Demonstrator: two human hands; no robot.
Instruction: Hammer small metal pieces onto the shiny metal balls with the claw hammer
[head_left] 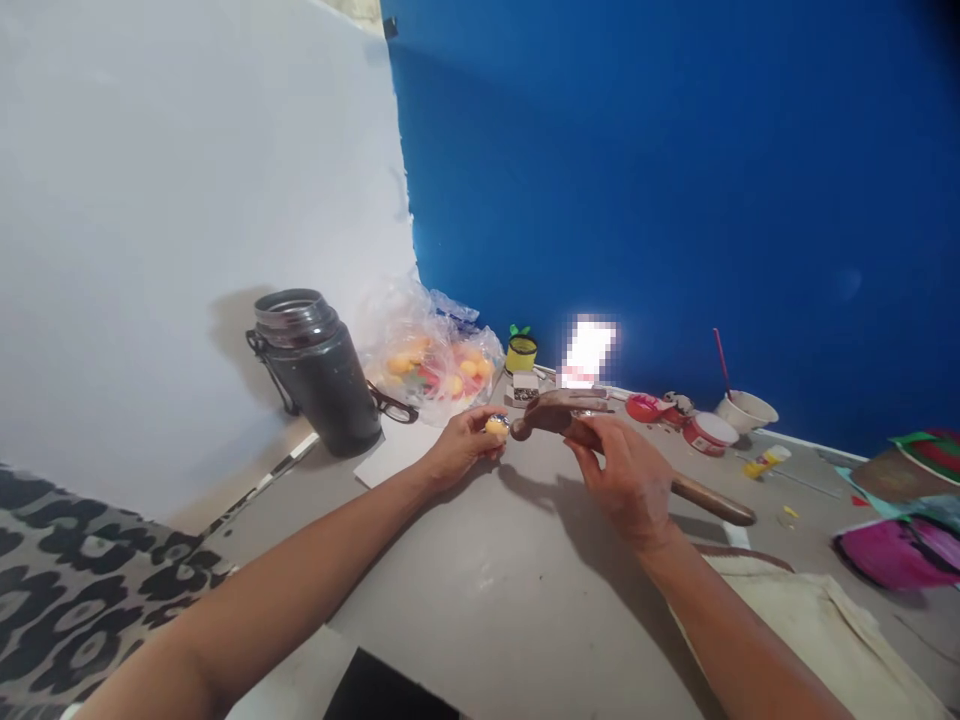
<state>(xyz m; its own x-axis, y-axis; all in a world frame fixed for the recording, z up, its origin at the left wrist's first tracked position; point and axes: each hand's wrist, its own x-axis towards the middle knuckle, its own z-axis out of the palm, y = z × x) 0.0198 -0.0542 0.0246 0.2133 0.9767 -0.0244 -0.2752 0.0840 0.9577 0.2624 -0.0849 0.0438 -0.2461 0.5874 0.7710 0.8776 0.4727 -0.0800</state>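
My left hand (457, 447) pinches a small round yellow object (496, 426) with a shiny rim, just above the grey table (480, 580). My right hand (626, 475) is closed around a hammer (559, 412) near its dark head, its wooden handle (712, 498) running back to the right. The hammer's head sits right beside the yellow object, almost touching it.
A dark jar (319, 368) stands at the back left beside black glasses (394, 404) and a clear plastic bag of orange and red pieces (435, 365). Further right lie a yellow cup (520, 352), small pots (709, 432), a white bowl with a brush (745, 408) and coloured paper (900, 550).
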